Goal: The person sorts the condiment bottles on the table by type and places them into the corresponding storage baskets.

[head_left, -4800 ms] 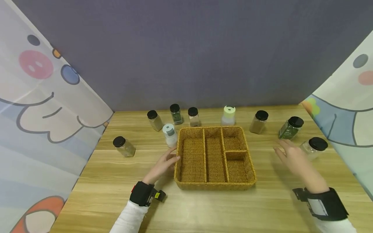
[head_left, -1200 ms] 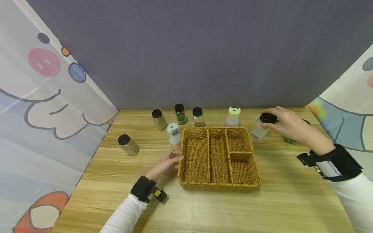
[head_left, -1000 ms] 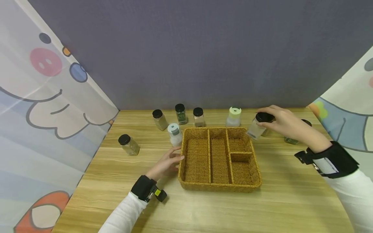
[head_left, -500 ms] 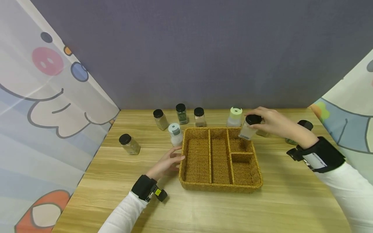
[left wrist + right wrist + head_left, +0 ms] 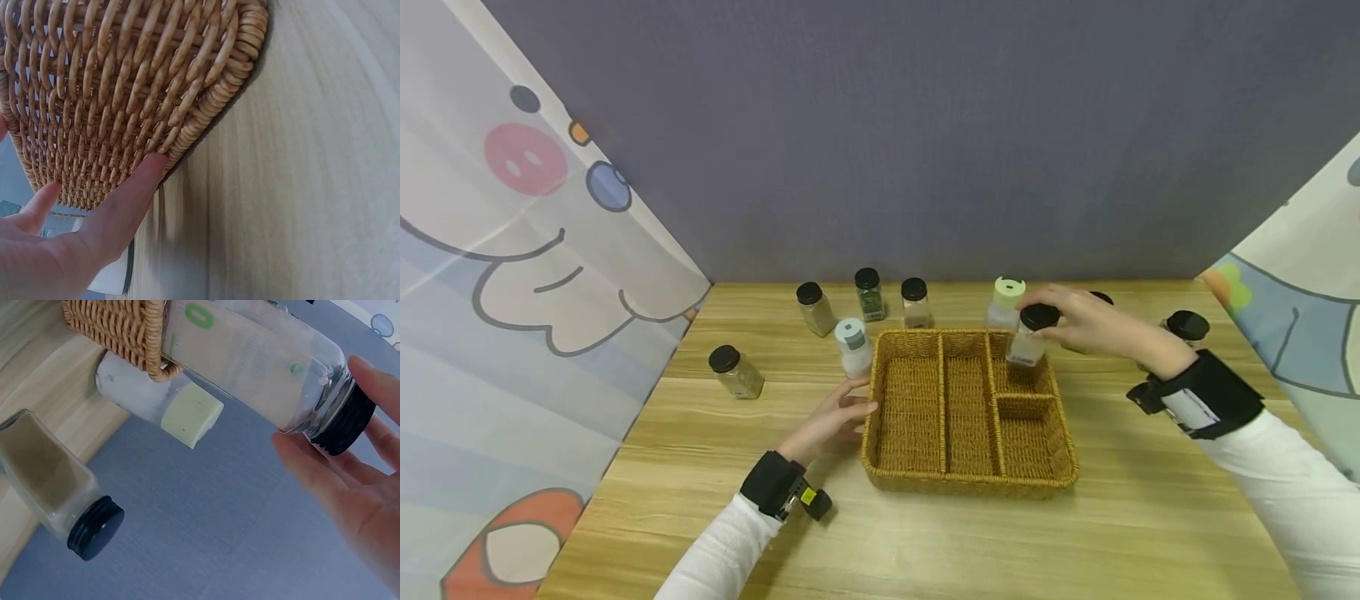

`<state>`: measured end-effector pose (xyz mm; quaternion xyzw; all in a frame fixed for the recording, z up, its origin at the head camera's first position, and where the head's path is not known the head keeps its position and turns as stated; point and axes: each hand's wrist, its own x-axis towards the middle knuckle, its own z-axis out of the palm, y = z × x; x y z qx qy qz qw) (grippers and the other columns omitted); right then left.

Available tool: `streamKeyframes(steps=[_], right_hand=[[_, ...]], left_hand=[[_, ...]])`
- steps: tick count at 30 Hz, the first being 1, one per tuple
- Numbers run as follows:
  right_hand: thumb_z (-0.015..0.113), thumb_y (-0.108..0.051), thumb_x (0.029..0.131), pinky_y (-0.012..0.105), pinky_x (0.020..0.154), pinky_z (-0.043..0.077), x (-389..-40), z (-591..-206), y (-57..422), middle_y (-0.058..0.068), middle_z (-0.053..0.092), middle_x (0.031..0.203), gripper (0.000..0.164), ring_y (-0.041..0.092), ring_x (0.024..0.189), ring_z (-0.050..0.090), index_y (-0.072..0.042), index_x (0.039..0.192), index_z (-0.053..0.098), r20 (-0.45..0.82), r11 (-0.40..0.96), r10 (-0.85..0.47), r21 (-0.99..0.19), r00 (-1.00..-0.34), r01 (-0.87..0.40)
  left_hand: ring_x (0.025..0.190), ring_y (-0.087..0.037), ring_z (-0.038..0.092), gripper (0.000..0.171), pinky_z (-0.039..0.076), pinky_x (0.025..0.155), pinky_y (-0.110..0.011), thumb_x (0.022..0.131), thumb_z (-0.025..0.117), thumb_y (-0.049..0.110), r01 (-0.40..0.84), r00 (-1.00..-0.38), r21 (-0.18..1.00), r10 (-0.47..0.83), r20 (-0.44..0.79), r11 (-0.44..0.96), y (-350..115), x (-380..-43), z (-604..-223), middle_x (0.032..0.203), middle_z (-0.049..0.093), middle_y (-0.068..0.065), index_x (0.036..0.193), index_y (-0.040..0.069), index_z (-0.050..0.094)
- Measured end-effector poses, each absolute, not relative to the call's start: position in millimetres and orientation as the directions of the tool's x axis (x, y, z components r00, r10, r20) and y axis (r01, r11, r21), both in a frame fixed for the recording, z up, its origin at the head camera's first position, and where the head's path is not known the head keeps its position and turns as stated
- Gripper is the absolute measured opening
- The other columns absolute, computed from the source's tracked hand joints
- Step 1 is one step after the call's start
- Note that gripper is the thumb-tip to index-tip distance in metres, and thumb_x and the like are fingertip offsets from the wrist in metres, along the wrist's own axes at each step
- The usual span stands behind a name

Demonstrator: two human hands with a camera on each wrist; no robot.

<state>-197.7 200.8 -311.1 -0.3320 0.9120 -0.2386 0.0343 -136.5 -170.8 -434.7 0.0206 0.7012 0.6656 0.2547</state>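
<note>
My right hand [image 5: 1082, 321] pinches a clear spice jar [image 5: 1026, 348] with pale contents by its black lid. The jar's lower part is inside the back right compartment of the woven basket [image 5: 970, 481]; its base is hidden in the right wrist view, where fingers and thumb [image 5: 312, 469] clasp the lid [image 5: 347, 422]. Against the basket's left side rests my left hand [image 5: 829, 421]. In the left wrist view, its fairly straight fingers [image 5: 125, 203] touch the outside of the wicker wall [image 5: 112, 106].
Behind the basket stand a yellow-capped bottle [image 5: 1003, 304] and black-lidded jars [image 5: 915, 304]. A blue-capped bottle [image 5: 854, 350] is by its back left corner, and another jar [image 5: 737, 372] farther left. Two jars on the right, one with its lid [image 5: 1187, 325] showing, are partly covered by my right arm.
My right hand took the jar from the far right by its lid, carried it left past the other jars and brought it down into the back right compartment. The left hand stayed at the basket.
</note>
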Motion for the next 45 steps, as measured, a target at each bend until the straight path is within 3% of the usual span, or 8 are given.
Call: streamKeyframes(steps=[9,16,27,39,45], right_hand=[[0.065,0.001,0.076,0.047,0.079,0.045,-201,-324,197,0.02,0.051,0.115,0.041,0.036,0.104,0.048,0.002,0.115,0.051,0.116,0.626,-0.663,-0.455,-0.739,-0.633],[0.066,0.003,0.075,0.044,0.074,0.047,-203,-331,196,0.022,0.051,0.115,0.041,0.036,0.101,0.05,0.001,0.113,0.052,0.122,0.621,-0.667,-0.454,-0.735,-0.639],[0.065,0.006,0.074,0.046,0.08,0.045,-208,-337,195,0.021,0.051,0.113,0.039,0.037,0.106,0.046,0.002,0.111,0.053,0.123,0.605,-0.682,-0.46,-0.721,-0.65],[0.063,0.01,0.074,0.044,0.077,0.047,-208,-346,192,0.02,0.054,0.105,0.036,0.035,0.097,0.052,0.005,0.108,0.053,0.147,0.561,-0.712,-0.469,-0.686,-0.682],[0.064,0.012,0.072,0.043,0.077,0.047,-207,-351,191,0.02,0.054,0.104,0.036,0.035,0.097,0.052,0.006,0.107,0.054,0.168,0.544,-0.717,-0.472,-0.676,-0.694]], left_hand=[[0.109,-0.034,0.048,0.072,0.045,0.084,-0.046,0.079,0.063,0.038,-0.273,-0.872,0.954,0.388,-0.298,0.12,-175,-141,-453,0.128,0.039,-0.023,0.137,0.015,0.027],[0.11,-0.032,0.048,0.068,0.046,0.083,-0.047,0.082,0.061,0.036,-0.26,-0.876,0.958,0.389,-0.286,0.121,-175,-142,-456,0.127,0.04,-0.022,0.137,0.014,0.027],[0.112,-0.036,0.045,0.07,0.044,0.084,-0.049,0.083,0.059,0.036,-0.262,-0.876,0.957,0.386,-0.291,0.127,-171,-138,-444,0.129,0.035,-0.027,0.138,0.01,0.023],[0.108,-0.031,0.049,0.074,0.046,0.084,-0.045,0.078,0.063,0.04,-0.278,-0.872,0.952,0.38,-0.307,0.13,-176,-142,-451,0.128,0.039,-0.022,0.137,0.015,0.027],[0.109,-0.036,0.048,0.068,0.046,0.083,-0.047,0.083,0.061,0.032,-0.281,-0.878,0.953,0.37,-0.303,0.115,-173,-139,-445,0.127,0.038,-0.027,0.137,0.009,0.025]])
